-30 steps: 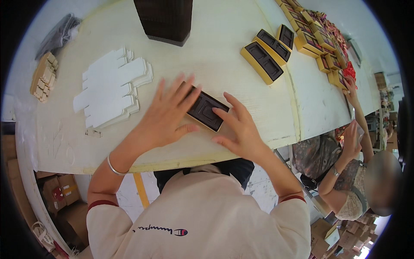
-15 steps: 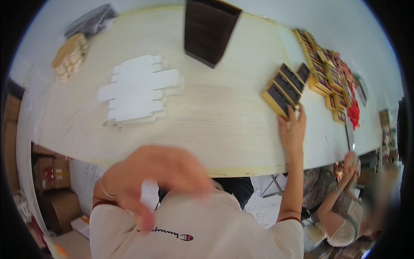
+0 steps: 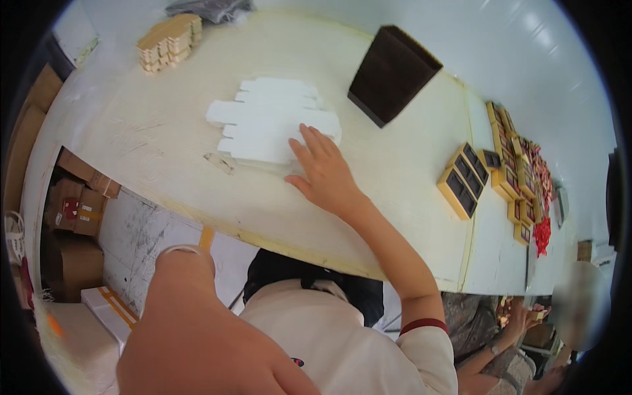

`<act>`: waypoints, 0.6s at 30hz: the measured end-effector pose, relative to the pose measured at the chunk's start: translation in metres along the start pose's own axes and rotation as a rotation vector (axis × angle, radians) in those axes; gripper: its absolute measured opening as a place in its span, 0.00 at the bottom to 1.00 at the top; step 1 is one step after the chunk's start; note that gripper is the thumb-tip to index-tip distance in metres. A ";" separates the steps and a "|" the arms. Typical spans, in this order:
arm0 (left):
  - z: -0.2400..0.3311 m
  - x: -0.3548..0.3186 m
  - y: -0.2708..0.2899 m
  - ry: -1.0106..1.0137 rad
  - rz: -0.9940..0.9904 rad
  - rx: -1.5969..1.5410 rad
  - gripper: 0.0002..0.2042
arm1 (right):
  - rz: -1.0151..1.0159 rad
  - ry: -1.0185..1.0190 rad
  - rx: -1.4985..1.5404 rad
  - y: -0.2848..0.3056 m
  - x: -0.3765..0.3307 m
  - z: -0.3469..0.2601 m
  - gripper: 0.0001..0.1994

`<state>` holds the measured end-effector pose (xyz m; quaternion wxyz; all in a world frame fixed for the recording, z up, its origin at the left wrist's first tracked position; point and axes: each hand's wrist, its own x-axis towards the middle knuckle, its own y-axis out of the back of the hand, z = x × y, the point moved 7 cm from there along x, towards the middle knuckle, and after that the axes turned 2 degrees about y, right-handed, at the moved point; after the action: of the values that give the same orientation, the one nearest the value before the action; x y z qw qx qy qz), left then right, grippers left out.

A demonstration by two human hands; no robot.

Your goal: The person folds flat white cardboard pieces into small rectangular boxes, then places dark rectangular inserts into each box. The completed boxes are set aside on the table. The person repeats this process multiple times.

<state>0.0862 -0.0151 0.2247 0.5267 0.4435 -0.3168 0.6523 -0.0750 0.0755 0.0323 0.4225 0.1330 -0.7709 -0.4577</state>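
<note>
My right hand reaches out over the table with its fingers spread. Its fingertips lie at the near right part of a stack of flat white box blanks with notched flaps. My left hand is raised close to the camera at the lower left, a bracelet round its wrist. Its fingers run out of the picture at the lower edge, so what they do is hidden. Right of the white stack stands a tall dark brown box-like piece. Further right sit several gold-sided boxes with black compartment inserts.
A stack of beige notched blanks lies at the far left beside a grey plastic bag. Rows of filled gold boxes and red ribbons line the right. Another person works at lower right. Cartons stand under the table's left.
My right hand has left the gold boxes and moved left to the white stack. My left hand has come up nearer the camera. The whole view has turned, shifting the table's things rightward.
</note>
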 end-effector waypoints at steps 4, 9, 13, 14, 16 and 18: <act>0.001 -0.013 0.006 0.228 -0.221 -0.181 0.24 | -0.164 -0.094 0.008 -0.034 0.017 0.021 0.27; -0.006 -0.072 0.019 0.402 -0.050 -0.138 0.24 | -0.342 -0.176 0.281 -0.029 0.033 0.033 0.23; -0.021 -0.108 0.036 0.492 0.235 -0.084 0.23 | -0.323 -0.116 0.152 -0.029 0.039 0.019 0.19; -0.025 -0.114 0.041 0.518 0.306 -0.058 0.22 | -0.312 -0.103 0.041 -0.028 0.039 0.007 0.19; -0.028 -0.122 0.048 0.510 0.415 -0.059 0.22 | -0.301 -0.089 -0.033 -0.027 0.037 0.003 0.19; -0.027 -0.127 0.054 0.497 0.492 -0.061 0.21 | -0.303 -0.091 0.042 -0.026 0.037 0.015 0.17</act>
<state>0.0339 -0.0561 0.1004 0.4277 0.1654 -0.2956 0.8380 -0.1133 0.0483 0.0272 0.3106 0.2357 -0.7698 -0.5054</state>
